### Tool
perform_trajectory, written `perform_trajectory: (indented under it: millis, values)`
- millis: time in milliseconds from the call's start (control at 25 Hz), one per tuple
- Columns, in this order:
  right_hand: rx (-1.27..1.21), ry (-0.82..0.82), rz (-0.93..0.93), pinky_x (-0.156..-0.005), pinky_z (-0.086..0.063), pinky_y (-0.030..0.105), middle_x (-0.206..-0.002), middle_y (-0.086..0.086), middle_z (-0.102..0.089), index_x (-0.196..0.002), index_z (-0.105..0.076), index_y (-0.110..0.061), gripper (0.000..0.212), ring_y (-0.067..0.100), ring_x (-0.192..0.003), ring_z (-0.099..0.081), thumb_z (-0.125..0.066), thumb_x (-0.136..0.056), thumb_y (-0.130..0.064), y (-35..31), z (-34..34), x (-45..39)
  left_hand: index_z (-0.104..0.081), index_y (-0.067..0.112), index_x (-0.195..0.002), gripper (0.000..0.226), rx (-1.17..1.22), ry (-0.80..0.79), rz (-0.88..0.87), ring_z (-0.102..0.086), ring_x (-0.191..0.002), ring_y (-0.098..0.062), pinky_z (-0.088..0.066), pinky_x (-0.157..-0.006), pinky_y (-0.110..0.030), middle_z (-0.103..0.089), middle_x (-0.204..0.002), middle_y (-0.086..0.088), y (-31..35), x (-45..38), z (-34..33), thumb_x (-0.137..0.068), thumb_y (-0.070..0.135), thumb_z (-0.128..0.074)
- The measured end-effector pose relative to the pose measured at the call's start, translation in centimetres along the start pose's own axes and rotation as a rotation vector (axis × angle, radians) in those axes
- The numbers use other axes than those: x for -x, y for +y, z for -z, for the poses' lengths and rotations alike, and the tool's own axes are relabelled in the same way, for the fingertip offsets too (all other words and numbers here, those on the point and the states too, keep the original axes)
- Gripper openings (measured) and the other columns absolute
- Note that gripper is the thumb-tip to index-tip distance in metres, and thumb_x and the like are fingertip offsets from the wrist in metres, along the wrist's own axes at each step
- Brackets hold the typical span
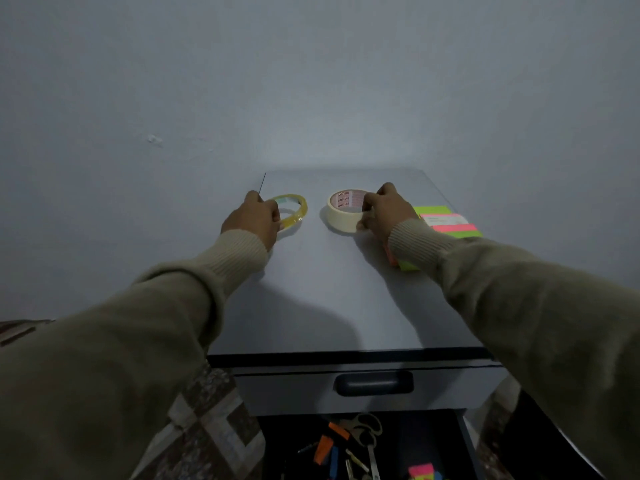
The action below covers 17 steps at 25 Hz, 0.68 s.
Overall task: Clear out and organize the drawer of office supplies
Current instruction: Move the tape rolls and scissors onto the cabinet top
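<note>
Tape rolls are the step in hand: you are setting two of them down at the far end of the grey cabinet-top surface (332,299), well above the open lower drawer (360,452). Your left hand (254,218) grips the near-left rim of the clear yellowish ring of sticky tape (294,202), fingers curled round it, and the roll looks to lie flat on the surface. Your right hand (384,211) grips the right side of the wide cream roll of masking tape (343,211), thumb at its lower edge; that roll also looks to rest on the surface. The two rolls sit near each other but apart. Just right of your right hand lies the stack of neon green and pink sticky notes (446,221), with another neon block partly hidden under your right sleeve. By my reading the clearing-out is only partly done, since the drawer holds grey-handled scissors (369,434), orange and blue clips (327,448) and a small neon note pad (420,471). The next move calls for letting go of both rolls without nudging them, then reaching back down into the drawer.
</note>
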State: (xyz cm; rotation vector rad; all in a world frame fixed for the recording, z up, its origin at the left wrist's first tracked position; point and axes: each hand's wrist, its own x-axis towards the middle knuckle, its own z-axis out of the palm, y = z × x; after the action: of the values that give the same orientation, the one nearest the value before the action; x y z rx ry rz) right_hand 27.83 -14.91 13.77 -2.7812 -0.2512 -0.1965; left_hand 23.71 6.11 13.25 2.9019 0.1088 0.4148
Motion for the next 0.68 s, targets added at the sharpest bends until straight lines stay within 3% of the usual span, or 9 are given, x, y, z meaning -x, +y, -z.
perform_trajectory:
  millis: [240, 360, 520, 680]
  values:
    - [0.021, -0.057, -0.028, -0.094, -0.042, 0.035, -0.128, 0.012, -0.035, -0.127, -0.049, -0.015, 0.045, 0.034, -0.110, -0.053, -0.063, -0.085, -0.022, 0.1, -0.3, -1.5, -0.057, 0.011, -0.106, 0.018, -0.028, 0.001, 0.008, -0.049, -0.079, -0.022, -0.042, -0.076, -0.030, -0.044, -0.113, -0.009, 0.7, -2.2, -1.9, -0.095, 0.024, -0.050]
    - [0.031, 0.006, 0.001, -0.099, -0.040, 0.039, -0.134, 0.012, -0.035, -0.130, -0.041, -0.015, 0.055, 0.033, -0.118, -0.046, -0.065, -0.083, -0.032, 0.1, 0.5, -1.3, -0.057, 0.010, -0.108, 0.021, -0.063, -0.017, 0.019, -0.054, -0.085, -0.026, -0.044, -0.077, -0.032, -0.044, -0.115, -0.011, 1.3, -3.1, -3.0, -0.096, 0.025, -0.048]
    - [0.064, 0.090, 0.032, -0.099, -0.036, 0.041, -0.137, 0.010, -0.035, -0.132, -0.038, -0.016, 0.059, 0.031, -0.122, -0.042, -0.063, -0.084, -0.039, 0.3, 2.2, -0.1, -0.055, 0.010, -0.108, 0.021, 0.011, -0.030, 0.095, -0.048, -0.068, -0.020, -0.037, -0.063, -0.027, -0.049, -0.112, -0.010, 2.1, -4.1, -4.4, -0.095, 0.023, -0.045]
    - [0.058, 0.091, 0.055, -0.099, -0.037, 0.041, -0.137, 0.009, -0.036, -0.131, -0.040, -0.018, 0.058, 0.030, -0.122, -0.042, -0.065, -0.083, -0.038, 0.6, 3.1, 1.8, -0.054, 0.012, -0.113, 0.024, 0.047, -0.076, 0.090, -0.053, -0.090, -0.029, -0.040, -0.075, -0.031, -0.042, -0.122, -0.010, 3.8, -2.8, -4.8, -0.093, 0.023, -0.049]
